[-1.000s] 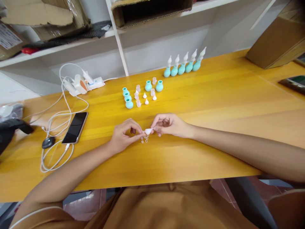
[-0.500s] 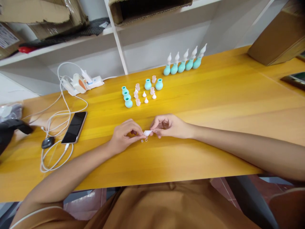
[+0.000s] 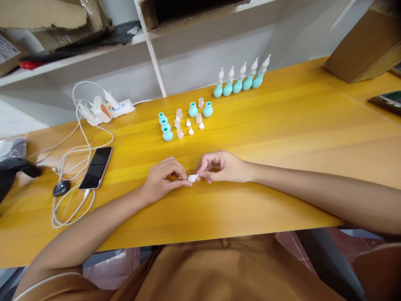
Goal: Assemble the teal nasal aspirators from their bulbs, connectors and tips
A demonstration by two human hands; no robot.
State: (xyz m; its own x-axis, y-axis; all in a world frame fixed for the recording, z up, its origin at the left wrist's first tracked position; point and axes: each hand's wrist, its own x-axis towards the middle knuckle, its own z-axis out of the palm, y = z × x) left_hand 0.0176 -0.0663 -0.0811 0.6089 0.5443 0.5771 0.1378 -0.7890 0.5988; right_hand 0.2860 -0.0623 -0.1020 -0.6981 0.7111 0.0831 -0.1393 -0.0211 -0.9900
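Low over the table, both hands pinch a small white cone-shaped nozzle tip (image 3: 192, 178). My left hand (image 3: 163, 177) grips its wide end between thumb and fingertips. On the narrow end, the thumb and index finger of my right hand (image 3: 223, 166) are closed. Beyond the hands stand open turquoise bulbs (image 3: 193, 110), pale pink cup-like connectors (image 3: 179, 133) and more small white tips (image 3: 191, 131). Farther back is a row of turquoise bulbs (image 3: 237, 86) with white nozzles (image 3: 243, 70) fitted on top.
To the left lie a phone (image 3: 96, 168), a black mouse-like object (image 3: 62, 188) and looped white cables (image 3: 90, 144) running to a power strip (image 3: 123, 107). A cardboard box (image 3: 360, 50) stands at the back right. White shelving (image 3: 150, 50) rises behind the table.
The nozzle tip has tilted and shifted slightly down between my fingers. Small clear rings seen on the table under it earlier are now hidden. The view has shifted a little.
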